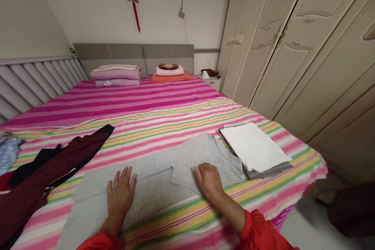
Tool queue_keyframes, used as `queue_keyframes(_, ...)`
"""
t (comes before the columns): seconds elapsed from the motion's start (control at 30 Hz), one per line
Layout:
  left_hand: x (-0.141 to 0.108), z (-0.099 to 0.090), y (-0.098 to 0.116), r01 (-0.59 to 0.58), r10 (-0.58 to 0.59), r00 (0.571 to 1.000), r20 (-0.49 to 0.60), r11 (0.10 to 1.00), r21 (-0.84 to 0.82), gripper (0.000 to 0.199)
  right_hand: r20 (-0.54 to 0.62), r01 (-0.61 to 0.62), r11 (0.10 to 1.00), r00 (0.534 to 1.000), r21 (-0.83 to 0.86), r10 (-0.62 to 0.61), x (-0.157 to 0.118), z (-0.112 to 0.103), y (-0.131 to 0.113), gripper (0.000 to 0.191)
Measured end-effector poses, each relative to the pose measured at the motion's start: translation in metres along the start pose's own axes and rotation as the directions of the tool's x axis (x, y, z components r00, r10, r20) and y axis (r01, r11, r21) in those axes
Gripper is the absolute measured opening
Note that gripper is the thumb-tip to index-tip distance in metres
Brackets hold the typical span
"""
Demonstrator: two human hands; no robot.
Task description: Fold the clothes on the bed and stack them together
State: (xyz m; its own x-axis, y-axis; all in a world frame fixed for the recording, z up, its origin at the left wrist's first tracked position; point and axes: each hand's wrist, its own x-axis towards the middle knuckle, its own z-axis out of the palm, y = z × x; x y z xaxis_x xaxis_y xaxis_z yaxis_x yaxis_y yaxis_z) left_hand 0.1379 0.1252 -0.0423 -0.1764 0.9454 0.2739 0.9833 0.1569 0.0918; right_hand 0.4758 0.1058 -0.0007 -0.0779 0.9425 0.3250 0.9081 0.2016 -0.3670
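A light grey ribbed top [152, 160] lies spread across the striped bed, its neckline toward the right and one sleeve folded over the body. My left hand [120, 191] rests flat on the lower part of the top, fingers spread. Near the chest and sleeve, my right hand [208, 179] touches the fabric with its fingers curled down; whether it pinches any cloth is hidden. Just right of the neckline sits a stack of folded clothes with a white one [254, 144] on top.
Dark maroon and black garments [64, 160] lie at the left, beside a blue checked cloth [8, 152]. Folded bedding [117, 74] and a pink pillow stack [170, 71] stand by the headboard [117, 52]. A wardrobe [281, 54] lines the right, past a small nightstand [213, 83].
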Motion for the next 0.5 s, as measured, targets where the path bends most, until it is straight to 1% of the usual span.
queue_keyframes(0.07,0.000,0.003,-0.001,-0.011,0.011,1.000,-0.015,1.000,0.007,0.051,-0.090,-0.065,0.998,0.994,-0.018,0.063,0.016,-0.003,-0.006,0.041)
queue_keyframes(0.1,0.000,0.005,-0.002,-0.014,0.014,1.000,-0.018,1.000,0.009,0.052,-0.106,-0.060,0.998,0.993,-0.019,0.058,0.026,-0.003,-0.013,0.043)
queue_keyframes(0.13,0.000,0.006,-0.003,-0.015,0.015,1.000,-0.020,1.000,0.010,0.052,-0.092,-0.033,0.999,0.995,-0.015,0.031,0.036,0.000,-0.020,0.046)
queue_keyframes(0.2,0.000,0.009,-0.005,-0.017,0.017,1.000,-0.018,1.000,0.011,0.053,-0.001,0.039,0.999,0.999,0.006,-0.039,0.055,0.010,-0.030,0.053)
queue_keyframes(0.27,0.001,0.010,-0.007,-0.014,0.014,1.000,-0.006,1.000,0.015,0.053,0.134,0.080,0.997,0.988,0.020,-0.082,0.070,0.023,-0.028,0.056)
queue_keyframes(0.33,0.001,0.009,-0.007,-0.007,0.007,1.000,0.014,1.000,0.023,0.053,0.244,0.049,0.999,0.969,-0.011,-0.044,0.081,0.032,-0.009,0.055)
queue_keyframes(0.37,0.001,0.009,-0.006,-0.002,0.002,1.000,0.023,1.000,0.029,0.053,0.277,0.004,0.999,0.961,-0.050,0.010,0.086,0.033,0.006,0.054)
queue_keyframes(0.4,0.001,0.008,-0.006,0.003,-0.004,1.000,0.028,0.999,0.035,0.053,0.285,-0.044,0.994,0.956,-0.095,0.070,0.091,0.032,0.022,0.053)
queue_keyframes(0.47,0.001,0.008,-0.004,0.012,-0.013,1.000,0.024,0.999,0.045,0.052,0.262,-0.153,0.972,0.945,-0.180,0.198,0.101,0.023,0.055,0.052)
queue_keyframes(0.5,0.000,0.007,-0.003,0.015,-0.016,1.000,0.018,0.999,0.048,0.052,0.245,-0.196,0.959,0.938,-0.206,0.244,0.106,0.017,0.066,0.052)
